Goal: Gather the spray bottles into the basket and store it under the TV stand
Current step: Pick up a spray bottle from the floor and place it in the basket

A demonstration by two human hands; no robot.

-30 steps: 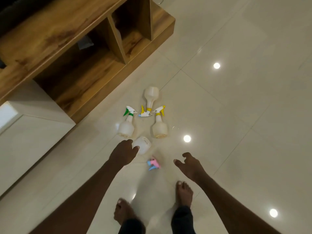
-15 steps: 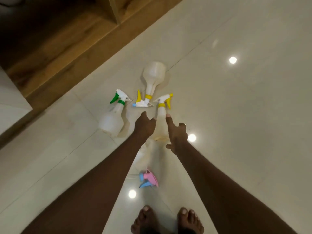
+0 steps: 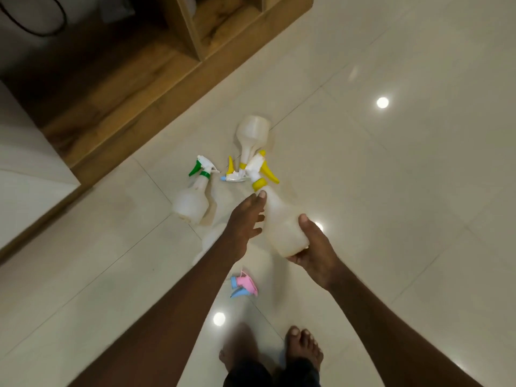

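TV stand (image 3: 156, 88) edges the upper left; a green-capped bottle (image 3: 192, 196) lies nearby. Left hand (image 3: 243, 222), fingers spread, touches the yellow-capped bottle (image 3: 279, 219) gripped at its base by the right hand (image 3: 315, 250); bare floor (image 3: 405, 191) opens right.

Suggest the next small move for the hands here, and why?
Probably lift the yellow-trigger bottle clear in the right hand, which already cups its base, and free the left hand, only touching its neck, for the green-trigger bottle lying beside it. No basket is in view.
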